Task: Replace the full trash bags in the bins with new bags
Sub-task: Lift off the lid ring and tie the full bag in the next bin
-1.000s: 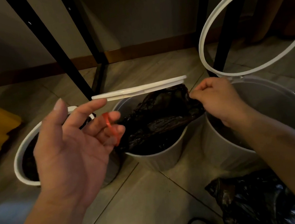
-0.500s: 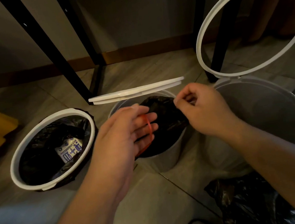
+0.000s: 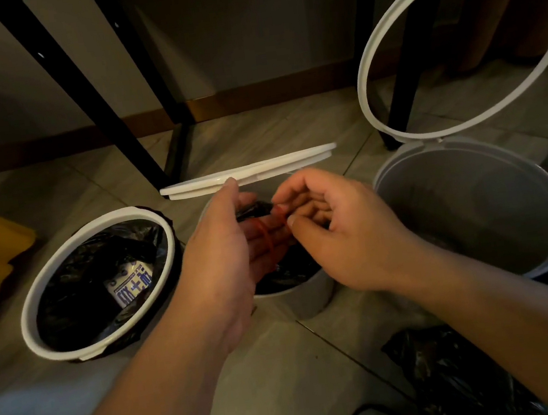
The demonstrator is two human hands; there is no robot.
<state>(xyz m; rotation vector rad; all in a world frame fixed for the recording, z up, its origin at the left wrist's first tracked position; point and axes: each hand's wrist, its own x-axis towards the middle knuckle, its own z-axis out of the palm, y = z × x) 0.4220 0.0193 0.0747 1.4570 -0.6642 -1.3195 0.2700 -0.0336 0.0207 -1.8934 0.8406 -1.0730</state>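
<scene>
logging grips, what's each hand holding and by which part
The right hand pinches the upper end of the red band, which loops round the fingers of the left hand.

Left hand [image 3: 220,258] now against right hand [image 3: 349,239] above middle bin [image 3: 297,297], red band [image 3: 266,239] between them.

A white carton [image 3: 130,287] in the left bin [image 3: 118,216] shows "MILK" and blue characters too blurred to read.
</scene>
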